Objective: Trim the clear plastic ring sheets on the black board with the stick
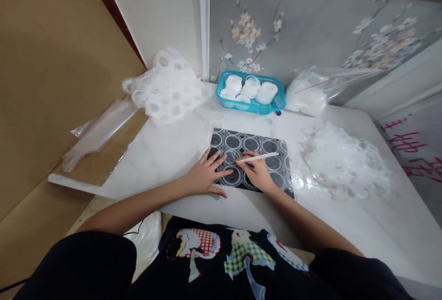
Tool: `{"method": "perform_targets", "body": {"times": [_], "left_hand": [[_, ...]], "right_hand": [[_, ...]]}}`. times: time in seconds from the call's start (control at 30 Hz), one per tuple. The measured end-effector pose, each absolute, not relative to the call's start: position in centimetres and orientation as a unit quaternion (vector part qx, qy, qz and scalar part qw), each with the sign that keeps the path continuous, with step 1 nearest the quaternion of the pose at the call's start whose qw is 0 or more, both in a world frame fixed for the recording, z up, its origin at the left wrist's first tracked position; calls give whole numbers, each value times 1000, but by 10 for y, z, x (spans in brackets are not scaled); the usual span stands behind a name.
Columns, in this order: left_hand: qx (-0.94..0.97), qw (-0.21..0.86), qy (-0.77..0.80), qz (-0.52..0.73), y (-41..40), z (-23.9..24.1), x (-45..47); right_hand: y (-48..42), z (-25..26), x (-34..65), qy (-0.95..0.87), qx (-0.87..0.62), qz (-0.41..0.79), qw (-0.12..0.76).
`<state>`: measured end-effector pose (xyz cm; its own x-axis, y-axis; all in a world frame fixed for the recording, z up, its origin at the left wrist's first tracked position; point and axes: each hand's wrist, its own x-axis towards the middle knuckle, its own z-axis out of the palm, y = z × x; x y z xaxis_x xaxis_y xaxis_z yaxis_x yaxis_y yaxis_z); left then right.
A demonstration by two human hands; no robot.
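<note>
Thin pale stick (259,156) sits over the middle of the black sheet (249,145), which is printed with rows of ring shapes. The stick's long axis runs nearly left-right across the sheet. Its right end is tipped slightly away from the person and juts out free past the knuckles. Its left end sits down by the fingertips, close to the left hand's index finger.

Right hand (258,175) is curled shut around the stick, with the fingers pinching it near the left end; exact finger placement too small to tell. Left hand (203,176) is open and flat with the fingers splayed. It has hold of nothing and its fingertips rest on the sheet's left edge, palm on the white table (162,157). The two hands are just beside each other, thumbs near but apart.

Edges: the sheet lies roughly square to the table's near edge, its near side close to that edge. The table's left edge overhangs a brown board (98,164) carrying a clear plastic sleeve (100,132).

Open room: bare tabletop left of the sheet, and a narrower bare strip between the sheet and the blue basket (221,93) behind it. The basket holds white rolls. A heap of clear rings (169,90) sits at the far left corner. A second, wider ring heap (345,164) lies just right of the sheet, its near fringe about touching the sheet's right edge — tight on that side. A clear bag (311,93) leans by the floral wall panel (311,23), right of the basket.
</note>
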<state>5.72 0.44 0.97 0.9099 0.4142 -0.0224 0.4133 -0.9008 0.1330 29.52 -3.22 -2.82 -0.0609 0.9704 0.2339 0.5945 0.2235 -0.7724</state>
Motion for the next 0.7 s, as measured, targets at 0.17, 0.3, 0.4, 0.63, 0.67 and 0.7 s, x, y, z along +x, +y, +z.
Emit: {"method": "perform_targets", "body": {"times": [0.17,0.3,0.4,0.63,0.67,0.7], "left_hand": [[968,74,239,6,2,4,57],[963,90,256,2,1,2,59],[961,108,256,4,2,4,58],[959,106,263,11,7,19,65],[959,105,264,16,7,21,70],[960,105,259,18,7,22,76]], "right_hand": [[-38,-30,295,-711,-563,216,361],[-40,-28,288,-785,-526,119,303],[-20,-12,298,-802,-523,45,286],[-17,4,358,-593,-669,32,447],[-28,-2,359,-622,-652,88,425],[-40,-10,357,-641,-638,138,404]]}}
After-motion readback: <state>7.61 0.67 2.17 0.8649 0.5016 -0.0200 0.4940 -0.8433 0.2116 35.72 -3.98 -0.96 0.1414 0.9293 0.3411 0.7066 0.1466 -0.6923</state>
